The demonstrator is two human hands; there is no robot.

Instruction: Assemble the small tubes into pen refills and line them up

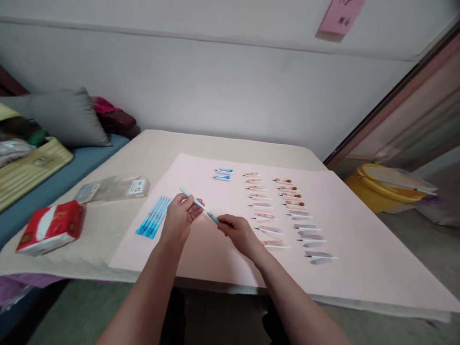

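My left hand is closed around the light blue barrel of a pen, above the pink sheet. A thin white length shows between my hands, in line with the barrel. Fingertips of my right hand pinch the pen's blue end piece. Left of my left hand, several blue pens lie side by side. Further back lie two blue sets of pen parts. To the right are rows of pen parts with thin white sticks, some pinkish, some brown-ended, some greyish.
Left on the table lie a red and white tissue pack and a clear plastic bag. A wall rises behind the table. A yellow bucket stands on the floor at right, a grey cushion at left.
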